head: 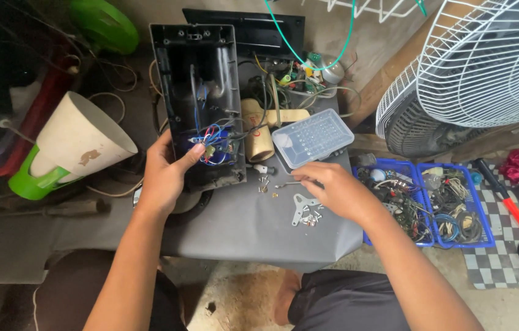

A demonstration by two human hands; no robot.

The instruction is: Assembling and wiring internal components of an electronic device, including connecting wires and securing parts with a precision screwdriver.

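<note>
While the open black casing lies tilted across the upper middle of the frame, its lower end is gripped by the left hand, the thumb and fingers closed around the edge beside a knot of blue, red and white wires. Just right of centre, the right hand is lowered onto the grey work surface, its fingers pinched together on a thin metal tool whose tip is pointed left toward the casing. Below that hand, a small flat metal bracket and a scatter of little screws are seen lying loose on the surface, and a few more screws are spotted near the casing's lower corner. Right above the right hand, a clear plastic box is parked at a slant, touching a tan cardboard tube. At the upper left, a cream cone-shaped shade on a green base is laid on its side. At the upper right, a white wire fan guard is propped up, and below it two blue trays crammed with cables and parts are set on the floor. A red-handled tool is noted at the far right edge.
</note>
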